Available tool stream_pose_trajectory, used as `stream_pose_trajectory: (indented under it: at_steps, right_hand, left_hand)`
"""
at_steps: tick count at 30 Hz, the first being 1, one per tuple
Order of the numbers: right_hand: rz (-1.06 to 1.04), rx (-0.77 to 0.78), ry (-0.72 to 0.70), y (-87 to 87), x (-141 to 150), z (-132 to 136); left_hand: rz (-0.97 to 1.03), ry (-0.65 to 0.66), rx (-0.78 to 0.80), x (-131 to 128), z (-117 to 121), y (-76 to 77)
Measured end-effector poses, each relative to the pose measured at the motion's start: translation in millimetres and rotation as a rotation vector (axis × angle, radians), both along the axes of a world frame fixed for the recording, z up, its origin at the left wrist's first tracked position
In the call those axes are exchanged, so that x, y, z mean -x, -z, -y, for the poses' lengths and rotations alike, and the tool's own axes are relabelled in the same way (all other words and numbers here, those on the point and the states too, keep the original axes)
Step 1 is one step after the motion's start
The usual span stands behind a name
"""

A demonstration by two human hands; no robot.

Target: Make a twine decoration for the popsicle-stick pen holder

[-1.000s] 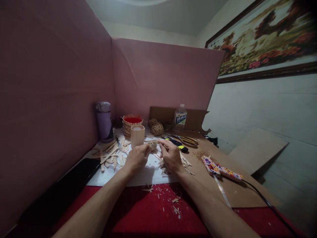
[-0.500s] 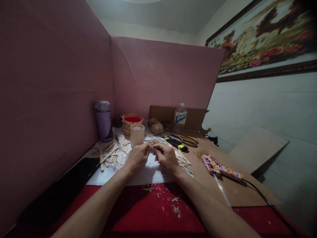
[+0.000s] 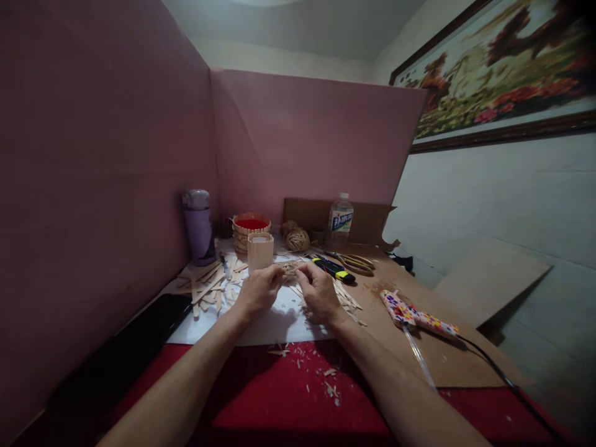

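As limp-looking twine [image 3: 289, 269] is pinched by left hand [image 3: 261, 290] and right hand [image 3: 319, 294] beyond the paper's [image 3: 261, 334] front edge, end grips are advised.

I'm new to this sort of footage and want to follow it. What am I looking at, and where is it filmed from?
There's no machine here: a person's left hand and right hand, both bare, are working. The camera is worn on the head, looking forward and down, so the forearms enter from below.

Both hands seem to pinch a small tan fibrous bundle, perhaps twine; its details are too small to tell.

Just beyond the left hand stands a pale wooden cup. Loose wooden sticks lie on a white sheet. To the right, on brown cardboard, are a black-and-yellow cutter and a flower-patterned glue gun.
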State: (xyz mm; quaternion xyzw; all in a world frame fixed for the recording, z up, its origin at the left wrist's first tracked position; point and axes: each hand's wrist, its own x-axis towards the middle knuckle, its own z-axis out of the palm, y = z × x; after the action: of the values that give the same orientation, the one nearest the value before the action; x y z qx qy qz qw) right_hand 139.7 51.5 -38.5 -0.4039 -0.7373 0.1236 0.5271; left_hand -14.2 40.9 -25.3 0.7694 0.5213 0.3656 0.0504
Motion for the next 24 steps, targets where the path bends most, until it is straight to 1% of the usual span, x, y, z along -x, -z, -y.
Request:
stream_pose_trajectory:
  at_steps: [3,6,9,11,14,16,21,22,24]
  right_hand:
    - [-0.125,0.008,0.149,0.0,-4,-7]
    - [-0.256,0.059,0.266,0.9,-10,-16]
    - [-0.347,0.115,0.34,4.5,-17,-26]
    - [-0.384,0.14,0.37,7.4,-21,-33]
    - [-0.408,0.167,0.395,9.1,-24,-38]
    - [-0.41,0.18,0.411,7.6,-24,-37]
    - [-0.424,0.186,0.431,2.6,-24,-32]
    - [-0.428,0.191,0.436,2.6,-24,-32]
    - [-0.438,0.197,0.437,4.3,-25,-34]
  left_hand:
    - [0.156,0.06,0.061,12,-9,-5.4]
    - [0.273,0.113,0.238,30,-19,-16.4]
    - [0.249,0.072,0.451,47,-22,-33.2]
    - [0.284,0.048,0.525,56,-18,-45.0]
    - [0.392,0.047,0.573,69,-8,-58.2]
    - [0.463,0.022,0.567,76,-2,-62.1]
    - [0.786,-0.06,0.524,94,3,-60.1]
    - [0.853,-0.06,0.534,97,4,-59.1]
    - [0.98,0.009,0.576,102,5,-57.5]
